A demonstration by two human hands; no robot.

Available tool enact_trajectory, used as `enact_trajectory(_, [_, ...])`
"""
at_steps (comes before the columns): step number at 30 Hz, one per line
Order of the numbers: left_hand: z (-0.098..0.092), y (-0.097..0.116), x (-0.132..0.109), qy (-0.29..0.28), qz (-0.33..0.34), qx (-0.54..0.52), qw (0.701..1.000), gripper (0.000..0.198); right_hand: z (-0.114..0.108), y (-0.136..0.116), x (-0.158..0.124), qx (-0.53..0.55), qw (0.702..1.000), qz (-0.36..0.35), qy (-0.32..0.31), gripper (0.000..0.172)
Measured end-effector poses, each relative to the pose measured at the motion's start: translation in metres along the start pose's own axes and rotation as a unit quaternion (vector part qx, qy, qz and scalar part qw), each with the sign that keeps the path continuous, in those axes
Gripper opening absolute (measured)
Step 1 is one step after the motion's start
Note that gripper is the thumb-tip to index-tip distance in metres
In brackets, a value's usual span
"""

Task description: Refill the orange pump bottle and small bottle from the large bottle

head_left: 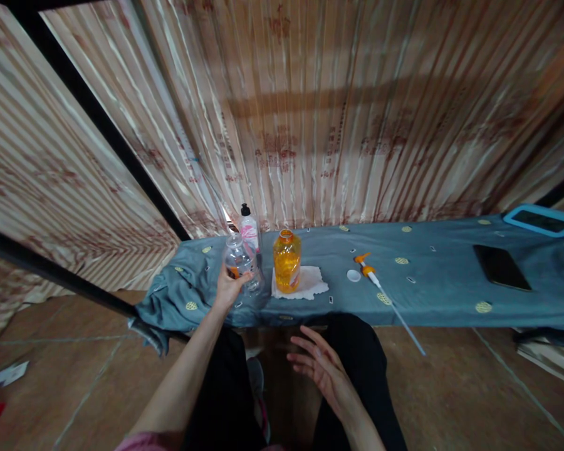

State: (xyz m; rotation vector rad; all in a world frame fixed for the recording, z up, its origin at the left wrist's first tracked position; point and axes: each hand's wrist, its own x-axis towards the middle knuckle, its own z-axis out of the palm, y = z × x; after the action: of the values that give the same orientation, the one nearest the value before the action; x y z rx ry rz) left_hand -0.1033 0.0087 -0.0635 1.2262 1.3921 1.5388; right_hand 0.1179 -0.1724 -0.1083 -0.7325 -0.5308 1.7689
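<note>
My left hand (230, 285) is wrapped round a clear plastic bottle (239, 254) with no cap on it, at the left part of the cloth-covered bench. Just to its right, an uncapped amber bottle (287, 266) stands upright on a white paper towel (313, 283). My right hand (318, 362) hovers above my lap with its fingers spread, holding nothing. An orange and white pump head with a long tube (375, 280) lies on the cloth to the right, its tube reaching past the front edge. Next to it is a small round white disc (353, 275).
Behind the clear bottle stands a white and pink bottle (249, 232) with a black cap. A dark phone (502, 267) and a blue-framed object (543, 220) lie at the right of the bench (432, 300). A curtain (282, 125) hangs behind; dark metal poles (94, 113) stand left.
</note>
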Motion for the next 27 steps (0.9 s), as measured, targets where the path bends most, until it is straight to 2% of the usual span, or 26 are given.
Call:
enact_trajectory(3, [-0.001, -0.006, -0.004, -0.004, 0.004, -0.007, 1.000, 0.061, 0.002, -0.001, -0.002, -0.011, 1.000, 0.004, 0.000, 0.046])
enact_trajectory(6, [-0.005, -0.005, -0.024, 0.016, 0.035, 0.019, 0.999, 0.071, 0.003, -0.001, -0.003, -0.028, 1.000, 0.004, 0.011, 0.047])
enact_trajectory(7, [-0.007, -0.003, -0.037, 0.030, 0.041, 0.041, 0.998, 0.071, 0.003, 0.000, -0.003, -0.040, 0.999, 0.002, 0.018, 0.046])
enact_trajectory(9, [-0.011, -0.002, -0.071, 0.020, 0.041, 0.103, 0.994, 0.064, 0.002, 0.002, -0.004, -0.076, 0.996, -0.001, 0.039, 0.047])
enact_trajectory(11, [-0.013, -0.007, -0.110, -0.028, 0.073, 0.159, 0.984, 0.061, 0.001, 0.006, -0.004, -0.115, 0.992, -0.002, 0.059, 0.049])
enact_trajectory(14, [-0.011, -0.029, -0.162, -0.056, 0.081, 0.211, 0.972, 0.056, 0.000, 0.014, -0.003, -0.157, 0.984, -0.012, 0.077, 0.053])
enact_trajectory(16, [-0.005, -0.047, -0.183, -0.095, 0.069, 0.218, 0.969, 0.053, 0.001, 0.023, -0.003, -0.163, 0.981, -0.042, 0.094, 0.052])
enact_trajectory(18, [0.006, -0.061, -0.193, -0.109, 0.048, 0.212, 0.970, 0.052, 0.005, 0.035, -0.004, -0.149, 0.981, -0.064, 0.102, 0.051])
enact_trajectory(21, [0.031, -0.066, -0.191, -0.078, 0.001, 0.161, 0.984, 0.053, 0.016, 0.055, -0.009, -0.137, 0.983, -0.039, 0.111, 0.053])
enact_trajectory(23, [0.050, -0.061, -0.185, -0.051, -0.076, 0.107, 0.990, 0.056, 0.025, 0.064, -0.013, -0.132, 0.982, -0.012, 0.134, 0.059])
enact_trajectory(25, [0.065, -0.053, -0.179, -0.013, -0.174, 0.051, 0.983, 0.053, 0.032, 0.069, -0.014, -0.140, 0.979, -0.009, 0.145, 0.063])
enact_trajectory(27, [0.075, -0.043, -0.176, -0.006, -0.214, 0.014, 0.977, 0.047, 0.033, 0.070, -0.012, -0.175, 0.973, -0.039, 0.142, 0.064])
